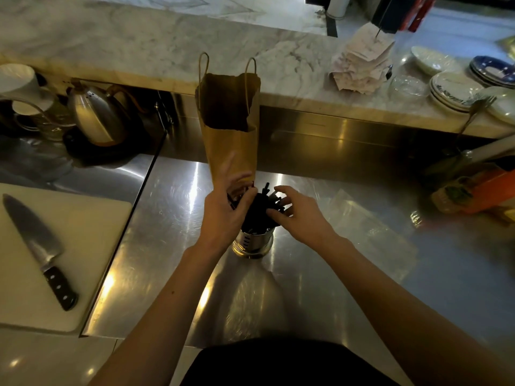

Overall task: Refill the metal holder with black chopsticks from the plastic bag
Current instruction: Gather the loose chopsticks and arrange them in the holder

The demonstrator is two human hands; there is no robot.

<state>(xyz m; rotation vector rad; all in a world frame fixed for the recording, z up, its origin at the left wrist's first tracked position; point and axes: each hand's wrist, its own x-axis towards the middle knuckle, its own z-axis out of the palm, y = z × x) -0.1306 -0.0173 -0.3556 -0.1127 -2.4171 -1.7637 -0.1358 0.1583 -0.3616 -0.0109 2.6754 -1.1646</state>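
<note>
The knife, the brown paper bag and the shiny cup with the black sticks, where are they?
knife (33, 232): head view, on the blade's middle.
brown paper bag (232, 151): head view, on its front face.
metal holder (252, 243): head view, on its slotted side wall.

I am seeing my left hand (223, 215) and right hand (299, 215) closing in from either side on a bundle of black chopsticks (257, 211), fingers curling round it. The bundle is standing in a metal holder (252, 245) just below both hands on the steel counter (167, 246). A brown paper bag (231, 135) is standing upright just beyond the left hand. A clear plastic bag (370, 232) is lying flat to the right of the right hand. Well left of the left hand, a knife (39, 249) is resting on a white cutting board (83, 232). Stacked plates (454, 90) are sitting far beyond the right hand.
</note>
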